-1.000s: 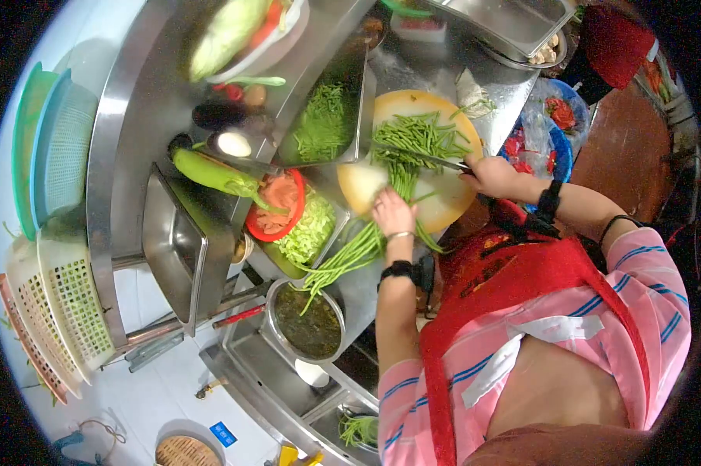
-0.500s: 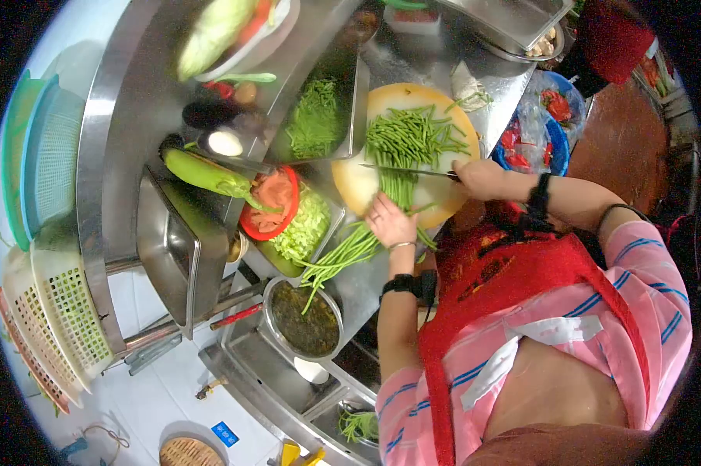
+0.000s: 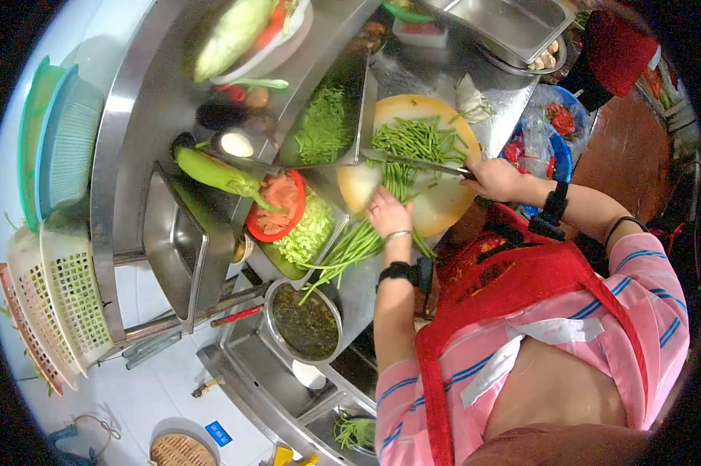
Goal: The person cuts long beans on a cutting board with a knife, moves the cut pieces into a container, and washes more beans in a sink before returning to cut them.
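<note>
My right hand (image 3: 496, 179) is wrapped round the handle of a knife (image 3: 424, 162). Its blade lies across the green beans over a round cutting board (image 3: 448, 213). Beyond the blade is a pile of cut green beans (image 3: 412, 138). On the near side, my left hand (image 3: 389, 213) presses a bundle of long green beans (image 3: 350, 252), fingers bent over it close to the blade. The loose ends of the bundle hang past the board's edge toward a metal bowl. A deep metal tray (image 3: 325, 128) with more cut greens stands against the board's left side.
Left of the board are a red bowl of sliced pinkish food (image 3: 276, 208), chopped pale green vegetable (image 3: 304, 237) and a long green gourd (image 3: 214, 172). A bowl of dark liquid (image 3: 300, 322) stands by the sink. Blue tubs (image 3: 556, 144) with red packets stand at right.
The knife blade has tilted, showing more of its flat side. My left hand remains on the bean bundle. The whole view has shifted slightly.
</note>
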Demonstrator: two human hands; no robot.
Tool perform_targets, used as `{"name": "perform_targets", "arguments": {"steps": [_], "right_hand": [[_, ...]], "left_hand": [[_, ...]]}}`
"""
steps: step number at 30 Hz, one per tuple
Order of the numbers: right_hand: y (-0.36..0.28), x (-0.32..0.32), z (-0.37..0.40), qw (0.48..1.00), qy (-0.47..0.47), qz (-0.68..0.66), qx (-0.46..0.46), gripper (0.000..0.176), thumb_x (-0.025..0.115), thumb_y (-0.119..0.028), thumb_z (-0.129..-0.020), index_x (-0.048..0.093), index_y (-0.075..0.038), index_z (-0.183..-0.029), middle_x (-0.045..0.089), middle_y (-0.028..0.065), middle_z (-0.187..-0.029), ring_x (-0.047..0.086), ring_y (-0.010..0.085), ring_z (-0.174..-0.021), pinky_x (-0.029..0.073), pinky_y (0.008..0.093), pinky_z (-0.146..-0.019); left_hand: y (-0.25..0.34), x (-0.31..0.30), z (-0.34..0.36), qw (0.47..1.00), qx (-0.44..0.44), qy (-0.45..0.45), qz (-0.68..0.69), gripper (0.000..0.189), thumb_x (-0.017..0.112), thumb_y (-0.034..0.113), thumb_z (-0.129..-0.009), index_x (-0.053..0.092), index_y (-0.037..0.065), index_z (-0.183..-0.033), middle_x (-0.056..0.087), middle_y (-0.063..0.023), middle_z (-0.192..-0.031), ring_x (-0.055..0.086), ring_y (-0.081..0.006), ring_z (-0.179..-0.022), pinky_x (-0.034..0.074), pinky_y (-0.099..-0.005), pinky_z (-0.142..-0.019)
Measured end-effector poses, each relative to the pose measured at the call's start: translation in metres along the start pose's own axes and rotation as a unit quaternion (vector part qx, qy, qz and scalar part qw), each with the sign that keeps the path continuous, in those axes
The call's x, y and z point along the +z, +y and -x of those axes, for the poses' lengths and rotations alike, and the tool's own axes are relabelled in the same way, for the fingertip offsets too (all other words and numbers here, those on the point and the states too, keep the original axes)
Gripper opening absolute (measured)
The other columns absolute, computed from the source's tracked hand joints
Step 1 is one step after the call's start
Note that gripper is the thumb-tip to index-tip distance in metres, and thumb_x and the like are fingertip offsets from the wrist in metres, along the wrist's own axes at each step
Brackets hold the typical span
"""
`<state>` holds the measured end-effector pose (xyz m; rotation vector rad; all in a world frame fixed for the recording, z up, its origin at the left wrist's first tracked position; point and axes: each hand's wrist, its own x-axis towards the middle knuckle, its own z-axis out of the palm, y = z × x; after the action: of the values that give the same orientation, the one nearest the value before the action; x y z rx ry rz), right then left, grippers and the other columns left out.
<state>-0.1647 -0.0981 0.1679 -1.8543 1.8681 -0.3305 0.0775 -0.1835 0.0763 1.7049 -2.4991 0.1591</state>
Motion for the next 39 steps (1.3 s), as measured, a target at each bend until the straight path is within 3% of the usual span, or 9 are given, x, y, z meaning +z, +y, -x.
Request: {"name": "perform_targets", "arguments": {"steps": [3, 7, 10, 13, 16, 20, 24, 32, 39], "right_hand": [[-0.005, 0.010, -0.002, 0.996, -0.079, 0.030, -0.020, 0.025, 0.052, -0.017, -0.079, 0.043, -0.002, -0.097, 0.060, 0.0210, -0.073, 0.060, 0.0393, -0.068, 0.047, 0.0476, -0.059], [-0.009, 0.026, -0.008, 0.988, -0.133, 0.081, 0.003, 0.025, 0.050, -0.014, -0.079, 0.043, -0.001, -0.100, 0.061, 0.0196, -0.073, 0.061, 0.0373, -0.068, 0.048, 0.0460, -0.058], [-0.012, 0.050, -0.020, 0.993, -0.106, 0.057, -0.019, 0.027, 0.047, -0.013, -0.080, 0.043, 0.001, -0.103, 0.061, 0.0188, -0.073, 0.062, 0.0360, -0.069, 0.048, 0.0450, -0.058], [-0.015, 0.076, -0.049, 0.992, -0.046, 0.103, -0.062, 0.040, 0.048, -0.034, -0.085, 0.044, 0.004, -0.097, 0.059, 0.0188, -0.064, 0.060, 0.0352, -0.060, 0.046, 0.0452, -0.053], [-0.011, 0.056, -0.047, 0.995, -0.086, 0.031, -0.048, 0.030, 0.050, -0.022, -0.081, 0.046, 0.000, -0.101, 0.060, 0.0201, -0.074, 0.060, 0.0371, -0.070, 0.047, 0.0470, -0.060], [0.007, 0.034, -0.028, 0.996, -0.083, 0.023, 0.032, 0.035, 0.050, -0.034, -0.083, 0.045, -0.001, -0.096, 0.060, 0.0212, -0.075, 0.059, 0.0385, -0.070, 0.046, 0.0481, -0.063], [0.017, 0.017, -0.011, 0.999, -0.043, 0.005, 0.014, 0.038, 0.050, -0.036, -0.084, 0.042, -0.002, -0.098, 0.059, 0.0226, -0.074, 0.058, 0.0406, -0.071, 0.046, 0.0496, -0.062], [0.012, 0.018, 0.009, 0.999, -0.033, -0.009, -0.002, 0.033, 0.053, -0.030, -0.082, 0.043, -0.003, -0.098, 0.059, 0.0222, -0.071, 0.058, 0.0416, -0.067, 0.046, 0.0502, -0.061], [-0.011, 0.025, -0.001, 0.995, -0.089, 0.044, -0.001, 0.028, 0.050, -0.026, -0.083, 0.043, -0.003, -0.097, 0.059, 0.0197, -0.069, 0.059, 0.0383, -0.061, 0.046, 0.0482, -0.054]], "left_hand": [[0.002, -0.016, 0.013, 0.998, -0.066, -0.016, -0.011, 0.089, 0.070, 0.050, -0.061, 0.037, -0.003, -0.124, 0.047, -0.0178, -0.119, 0.043, -0.0327, -0.112, 0.027, -0.0464, -0.099], [-0.001, -0.017, 0.024, 0.999, -0.048, -0.021, -0.011, 0.083, 0.068, 0.047, -0.064, 0.038, -0.003, -0.123, 0.047, -0.0185, -0.117, 0.042, -0.0329, -0.111, 0.027, -0.0470, -0.099], [-0.006, -0.008, 0.034, 1.000, -0.010, -0.004, -0.022, 0.075, 0.065, 0.043, -0.068, 0.039, -0.003, -0.122, 0.048, -0.0184, -0.115, 0.043, -0.0332, -0.110, 0.028, -0.0475, -0.099], [-0.005, -0.004, 0.030, 0.999, 0.005, 0.030, -0.038, 0.068, 0.065, 0.038, -0.069, 0.042, 0.000, -0.121, 0.048, -0.0160, -0.110, 0.045, -0.0326, -0.105, 0.033, -0.0462, -0.096], [-0.010, 0.006, 0.028, 0.999, 0.014, 0.021, -0.037, 0.066, 0.065, 0.038, -0.070, 0.043, 0.000, -0.119, 0.048, -0.0150, -0.109, 0.046, -0.0318, -0.102, 0.035, -0.0454, -0.094], [-0.002, 0.019, -0.004, 0.998, 0.005, 0.056, -0.022, 0.066, 0.066, 0.038, -0.069, 0.044, 0.000, -0.119, 0.048, -0.0152, -0.110, 0.046, -0.0302, -0.102, 0.037, -0.0415, -0.091], [0.003, 0.000, -0.015, 1.000, -0.009, -0.019, 0.018, 0.078, 0.068, 0.042, -0.067, 0.037, 0.000, -0.125, 0.047, -0.0165, -0.116, 0.046, -0.0298, -0.106, 0.035, -0.0388, -0.093], [-0.016, -0.015, 0.024, 0.991, -0.128, 0.025, 0.026, 0.090, 0.062, 0.061, -0.061, 0.039, 0.001, -0.124, 0.049, -0.0192, -0.118, 0.044, -0.0313, -0.112, 0.020, -0.0506, -0.102], [-0.021, -0.010, 0.028, 0.997, -0.069, 0.003, -0.030, 0.081, 0.054, 0.059, -0.070, 0.041, -0.001, -0.122, 0.049, -0.0182, -0.115, 0.044, -0.0312, -0.110, 0.022, -0.0501, -0.100]]}}
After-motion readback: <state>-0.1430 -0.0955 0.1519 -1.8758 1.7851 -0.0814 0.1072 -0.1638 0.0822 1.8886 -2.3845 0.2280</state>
